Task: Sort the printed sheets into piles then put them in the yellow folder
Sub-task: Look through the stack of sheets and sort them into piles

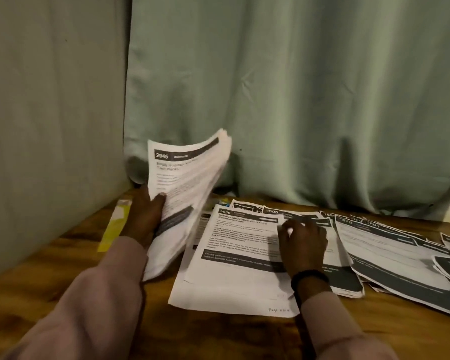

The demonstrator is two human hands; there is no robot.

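While the left hand (147, 213) has its grip clamped on a curling, upright sheaf of printed sheets (185, 193), the right hand (303, 242) rests fingers bent on flat piles (244, 258). Yellow folder (113, 226) lies just left of the left grip, on grained wooden surface (205, 333).

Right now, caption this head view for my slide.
Left hand grips a stack of printed sheets; right hand rests on sheet 3565.
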